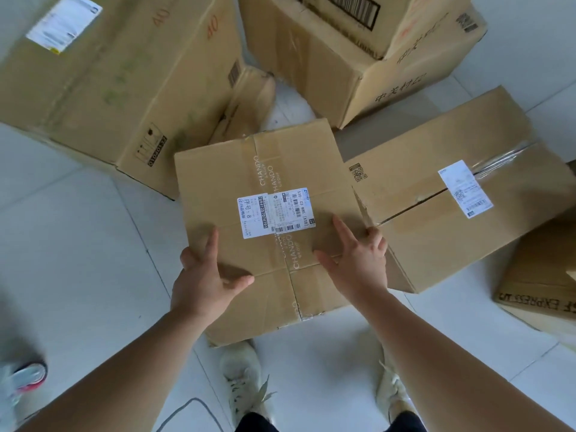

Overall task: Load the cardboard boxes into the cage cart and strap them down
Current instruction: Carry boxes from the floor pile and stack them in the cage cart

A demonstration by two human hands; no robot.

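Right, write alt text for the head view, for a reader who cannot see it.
A person's left hand and right hand grip the side edges of a taped cardboard box bearing shipping labels. Other cardboard boxes lie around it on a white tiled floor.

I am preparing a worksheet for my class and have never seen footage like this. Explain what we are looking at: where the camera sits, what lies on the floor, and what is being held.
There is no machine here: a person works with bare hands. The single picture comes from a camera worn on the head and looking down, so both arms reach in from the bottom edge. The left hand and the right hand each grip a side edge of the taped box. Around it on the white tiled floor are more cardboard boxes: a large box at upper left, a barcode box at the top and a labelled box on the right. The person's pale shoes show below. No cage cart is in view.
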